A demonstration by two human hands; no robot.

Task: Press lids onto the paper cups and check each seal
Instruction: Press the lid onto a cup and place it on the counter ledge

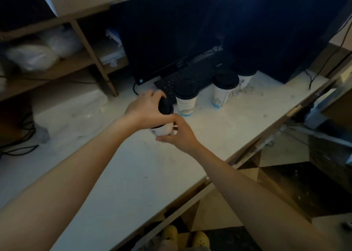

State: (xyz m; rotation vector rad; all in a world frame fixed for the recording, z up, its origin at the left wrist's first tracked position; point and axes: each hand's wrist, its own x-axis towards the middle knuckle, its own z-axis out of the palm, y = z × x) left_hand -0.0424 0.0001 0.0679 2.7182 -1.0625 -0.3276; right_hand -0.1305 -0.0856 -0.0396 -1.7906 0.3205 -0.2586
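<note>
Your left hand (pixel 145 106) curls over the black lid (pixel 166 106), fingers (pixel 156 94) clamped on its rim; your right hand (pixel 181 133) wraps the cup (pixel 163 129) low on its wall, above the white counter (pixel 133 174) near the keyboard (pixel 190 75), base hidden by that hand; best to press straight down and work round the rim evenly; keep the lower grip light so the paper wall doesn't buckle; three lidded cups (pixel 224 90) stand just behind, so mind your knuckles; feel for any lifted edge.
</note>
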